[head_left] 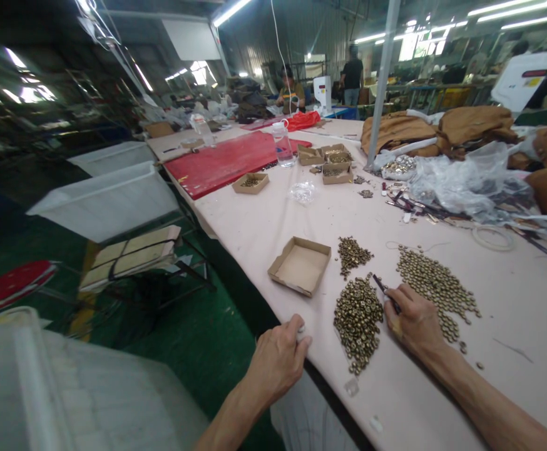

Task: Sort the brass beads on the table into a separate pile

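Note:
My right hand [412, 318] is closed around a slim dark stick-like tool [379, 284], its tip pointing away over the table between heaps of small brass-coloured metal pieces with holes, perhaps snaps or eyelets. The nearest heap [358, 322] lies left of that hand, a smaller heap [353, 255] sits behind it, and a spread-out layer [435, 288] lies to the right. At the table's edge my left hand [280, 357] is curled, with a small whitish bit showing by the fingertips. A shallow cardboard box [300, 265], with nothing seen inside, stands beyond the left hand.
Farther back are small cardboard boxes [337, 173] of metal parts, a water bottle [282, 144] and a red sheet [226, 164]. Plastic bags [475, 181] and brown material [475, 125] lie at right, near a metal post [383, 88]. White bins [104, 203] stand left; two people are in the background.

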Motion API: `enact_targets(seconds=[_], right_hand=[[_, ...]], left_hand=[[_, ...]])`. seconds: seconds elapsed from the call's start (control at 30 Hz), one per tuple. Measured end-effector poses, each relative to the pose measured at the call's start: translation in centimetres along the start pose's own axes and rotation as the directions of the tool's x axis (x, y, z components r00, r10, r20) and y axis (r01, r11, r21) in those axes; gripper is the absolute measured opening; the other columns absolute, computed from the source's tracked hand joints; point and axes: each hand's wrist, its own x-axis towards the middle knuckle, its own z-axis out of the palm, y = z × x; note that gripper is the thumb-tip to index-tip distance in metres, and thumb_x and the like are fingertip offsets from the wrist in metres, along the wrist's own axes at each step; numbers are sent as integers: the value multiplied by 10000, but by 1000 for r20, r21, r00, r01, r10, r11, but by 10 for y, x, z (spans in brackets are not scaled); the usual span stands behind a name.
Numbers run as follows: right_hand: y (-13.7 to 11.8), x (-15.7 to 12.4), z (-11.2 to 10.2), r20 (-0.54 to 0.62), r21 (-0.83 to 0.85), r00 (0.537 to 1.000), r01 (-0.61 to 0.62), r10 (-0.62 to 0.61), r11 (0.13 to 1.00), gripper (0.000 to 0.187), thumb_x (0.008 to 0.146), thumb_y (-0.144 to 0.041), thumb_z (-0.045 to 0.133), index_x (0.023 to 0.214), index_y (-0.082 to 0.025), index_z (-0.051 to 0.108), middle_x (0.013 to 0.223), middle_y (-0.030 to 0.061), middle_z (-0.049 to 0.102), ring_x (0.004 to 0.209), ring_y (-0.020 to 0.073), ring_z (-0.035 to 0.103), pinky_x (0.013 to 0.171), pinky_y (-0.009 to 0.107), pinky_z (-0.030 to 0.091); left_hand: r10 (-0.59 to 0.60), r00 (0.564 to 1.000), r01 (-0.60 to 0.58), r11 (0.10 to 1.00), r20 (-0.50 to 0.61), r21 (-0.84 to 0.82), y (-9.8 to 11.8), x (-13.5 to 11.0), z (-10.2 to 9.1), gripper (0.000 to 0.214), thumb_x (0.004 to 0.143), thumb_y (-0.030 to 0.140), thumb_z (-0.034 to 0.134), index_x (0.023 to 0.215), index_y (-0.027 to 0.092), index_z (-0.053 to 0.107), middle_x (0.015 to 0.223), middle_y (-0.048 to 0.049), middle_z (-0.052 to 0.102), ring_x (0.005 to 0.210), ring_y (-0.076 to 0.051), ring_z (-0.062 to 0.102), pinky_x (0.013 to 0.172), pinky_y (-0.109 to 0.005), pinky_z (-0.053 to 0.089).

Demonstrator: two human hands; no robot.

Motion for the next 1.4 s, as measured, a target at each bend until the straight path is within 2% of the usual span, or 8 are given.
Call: enact_targets(seconds=[0.27, 0.57, 0.9, 1.03, 1.2, 1.3, 1.4], right_hand=[[0, 3, 0, 15, 38, 999, 37, -38, 999, 184, 923, -219, 514, 1023, -204, 667, 862, 63, 619, 720, 162, 551, 685, 281, 406], [0, 11, 11, 45, 19, 999, 27, -28, 999, 184, 938, -217, 504, 998, -197, 677, 853, 56, 606, 754, 161, 556, 702, 275, 390], [5, 17, 9, 12, -152, 996, -89, 92, 984, 183, 928, -216, 497, 935, -183, 677, 861, 55, 595, 711, 148, 513, 676, 280, 343], [15, 16, -4, -24, -193, 990, -143, 141, 971, 186, 908, -206, 502, 947, -174, 681, 888, 72, 620, 733, 158, 537, 681, 283, 359], [28, 15, -44, -90, -80, 989, -123, 116, 989, 203, 879, -283, 557, 989, -193, 702, 900, 60, 656, 747, 175, 572, 708, 296, 414], [29, 21, -59, -19, 63, 999, -47, 48, 997, 192, 860, -306, 584, 964, -204, 710, 847, 37, 658, 716, 166, 577, 709, 292, 438], [21, 28, -51, 54, 134, 998, 13, -20, 991, 178, 868, -295, 577, 941, -200, 708, 835, 34, 650, 704, 155, 576, 696, 280, 440]], left_hand=[[10, 1000, -10, 1000, 6, -5, 0, 0, -2, 198, 988, 382, 420, 1094, 239, 508, 938, -67, 719, 853, -240, 696, 746, -310, 450], [21, 1000, -21, 1000, 9, -9, 0, -1, -3, 194, 994, 380, 419, 1092, 235, 502, 939, -70, 713, 900, -246, 702, 767, -309, 448], [28, 999, -27, 999, -31, 40, 1, -5, -2, 228, 996, 387, 420, 1137, 230, 505, 949, -71, 713, 869, -241, 691, 747, -303, 434], [21, 999, -19, 998, -29, 60, 1, -5, -1, 246, 991, 383, 423, 1157, 223, 507, 957, -82, 713, 900, -249, 692, 773, -314, 446], [19, 999, -16, 997, -38, 75, 3, -5, 0, 263, 986, 406, 424, 1154, 221, 507, 957, -92, 714, 900, -262, 702, 792, -335, 467], [25, 999, -22, 997, -48, 78, 4, -6, 1, 253, 984, 411, 428, 1122, 216, 511, 935, -94, 713, 906, -268, 706, 811, -346, 477], [27, 998, -23, 997, -49, 79, 5, -8, 1, 260, 987, 419, 418, 1109, 210, 515, 939, -103, 712, 921, -270, 705, 830, -357, 482]])
